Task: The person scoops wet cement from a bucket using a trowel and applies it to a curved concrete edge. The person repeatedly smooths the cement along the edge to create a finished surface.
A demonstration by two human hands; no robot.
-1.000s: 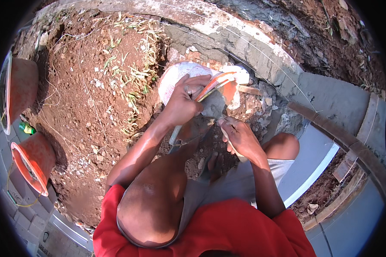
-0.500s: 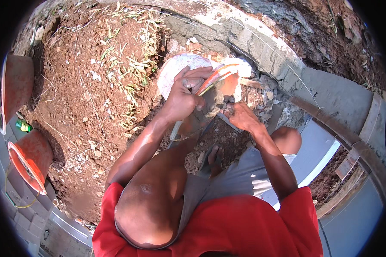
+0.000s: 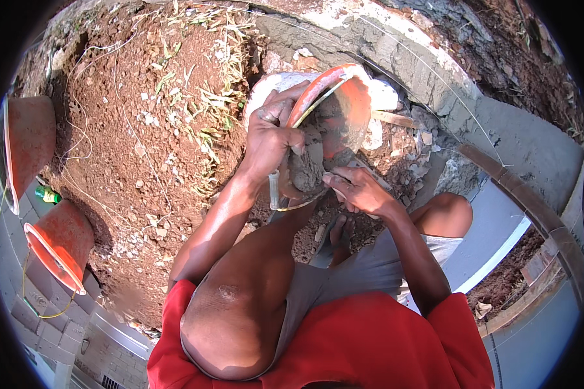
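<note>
In the head view, the left hand (image 3: pixel 270 133) is grasping the rim of an orange bucket (image 3: pixel 350 115), which is leaning toward the person (image 3: pixel 331 340) and holding grey mortar (image 3: pixel 306 165). The right hand (image 3: pixel 360 190) is curling near its mouth; I cannot tell what it is gripping.

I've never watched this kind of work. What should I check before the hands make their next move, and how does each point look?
1. Left hand gripping the bucket's rim: ok, it has hold of the left side.
2. Orange bucket standing upright: not ok, it is tilted with its mouth toward the person.
3. Grey mix in the bucket: ok, a wet-looking lump shows inside.
4. Right hand close to the mouth: ok, it is at the bucket's lower right edge.
5. Right hand's hold on a tool: cannot tell, the hand hides it.
6. Lower spare bucket out of the way: ok, it is far to the left.
</note>
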